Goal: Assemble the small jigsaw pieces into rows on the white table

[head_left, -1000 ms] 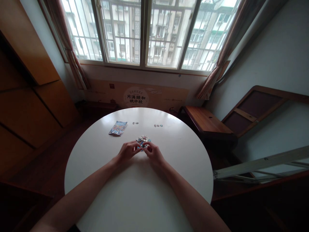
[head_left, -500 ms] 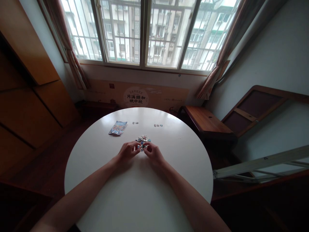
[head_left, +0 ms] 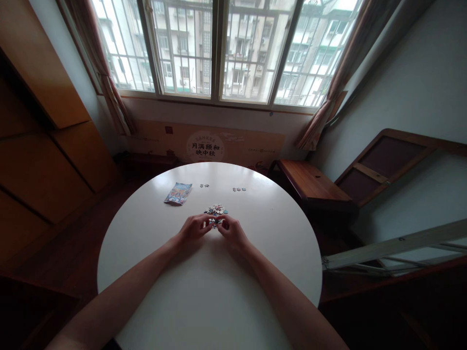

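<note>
Pieces [head_left: 216, 210] lie heaped at the fingertips of left hand [head_left: 194, 227] and right hand [head_left: 231, 230]; each grip curls nearly closed, any hold too small to tell. Forearms [head_left: 146, 274] slant inward over the round white table [head_left: 211, 287], a window [head_left: 216, 53] beyond.

Round white table [head_left: 207, 291] under a barred window [head_left: 186, 48]. Left hand [head_left: 196, 226] and right hand [head_left: 231, 230] nearly meet, fingertips at the near edge of a puzzle-piece heap [head_left: 216, 209]; grip unclear. Beyond: colourful packet [head_left: 178, 193] at left, two loose pieces [head_left: 205, 185] beside it, short row of pieces [head_left: 239, 189] farther right.
</note>
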The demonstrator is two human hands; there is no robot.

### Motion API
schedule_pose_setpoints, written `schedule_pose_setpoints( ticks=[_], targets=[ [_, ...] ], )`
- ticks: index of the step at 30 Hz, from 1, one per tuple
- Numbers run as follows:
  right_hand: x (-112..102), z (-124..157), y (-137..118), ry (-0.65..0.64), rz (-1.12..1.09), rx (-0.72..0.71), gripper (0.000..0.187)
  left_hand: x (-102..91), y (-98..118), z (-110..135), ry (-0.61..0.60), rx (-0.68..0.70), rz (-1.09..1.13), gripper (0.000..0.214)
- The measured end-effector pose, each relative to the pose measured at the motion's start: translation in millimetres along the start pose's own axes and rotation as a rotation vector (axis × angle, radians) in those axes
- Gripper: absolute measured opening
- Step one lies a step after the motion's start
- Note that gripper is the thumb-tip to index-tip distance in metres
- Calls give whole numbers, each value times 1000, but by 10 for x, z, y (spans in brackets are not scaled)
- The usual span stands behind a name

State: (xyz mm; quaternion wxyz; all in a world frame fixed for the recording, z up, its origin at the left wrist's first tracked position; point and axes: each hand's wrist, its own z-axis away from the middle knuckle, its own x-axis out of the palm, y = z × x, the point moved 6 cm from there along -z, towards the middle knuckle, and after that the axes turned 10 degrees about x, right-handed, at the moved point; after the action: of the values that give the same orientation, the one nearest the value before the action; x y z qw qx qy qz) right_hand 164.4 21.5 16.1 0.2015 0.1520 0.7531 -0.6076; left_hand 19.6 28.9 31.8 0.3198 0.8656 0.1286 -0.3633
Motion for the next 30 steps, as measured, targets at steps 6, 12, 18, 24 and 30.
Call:
schedule_pose_setpoints(
  ticks=[6,12,18,24,30],
  targets=[
    [-23,6,-25,13,-6,-4,26,-9,-38,6,36,-30,36,24],
    [-24,0,-29,22,4,-13,25,1,-61,16,52,-35,47,22],
    [-20,2,-33,10,-6,-19,24,-13,-32,7,41,-27,34,22],
    [-25,2,-36,10,-15,-16,24,-27,-24,6,42,-25,11,21],
    [-21,5,-39,13,-27,-19,25,-16,-48,8,49,-26,3,21]
  ],
)
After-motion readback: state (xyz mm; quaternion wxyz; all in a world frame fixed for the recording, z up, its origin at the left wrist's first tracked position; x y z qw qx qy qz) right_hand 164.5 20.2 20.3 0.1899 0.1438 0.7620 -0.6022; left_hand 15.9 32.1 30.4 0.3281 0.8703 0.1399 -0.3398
